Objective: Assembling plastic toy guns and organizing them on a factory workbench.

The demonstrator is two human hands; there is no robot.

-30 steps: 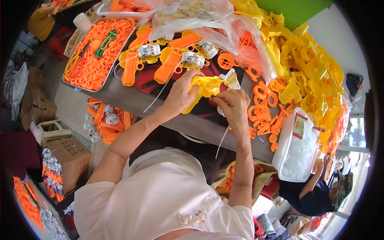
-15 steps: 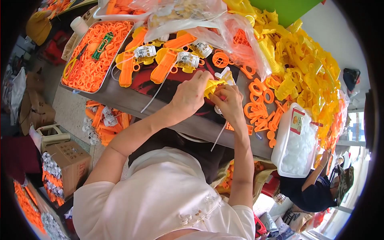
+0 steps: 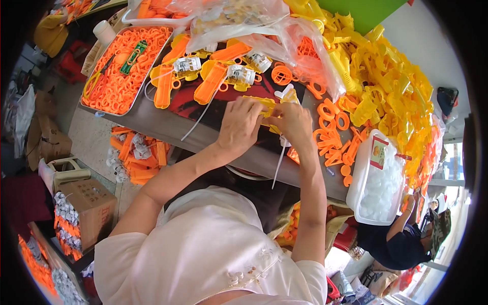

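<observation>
My left hand (image 3: 240, 123) and my right hand (image 3: 292, 122) meet over the near edge of the table, both with fingers closed on a yellow plastic toy part (image 3: 264, 103). The fingers cover much of that part. Just behind my right hand a white and yellow plastic piece (image 3: 287, 93) shows. Below the same hand a thin white strip (image 3: 279, 165) hangs past the table edge. To the left of my hands lie several part-built toys in yellow and orange, such as one with an orange handle (image 3: 210, 84) and a clear-and-white unit (image 3: 240, 75).
A metal tray (image 3: 133, 104) of small orange rings, with yellow-handled cutters (image 3: 90, 85), stands at the left. Plastic bags (image 3: 239, 25) lie behind. Yellow parts (image 3: 378, 76) heap at the right, beyond loose orange pieces (image 3: 330, 134) and a white tub (image 3: 362, 195). Another person (image 3: 399, 241) sits far right.
The yellow part has turned flatter and longer across my hands. My left hand has lowered and its fingers have spread along the part; my right hand has shifted slightly right.
</observation>
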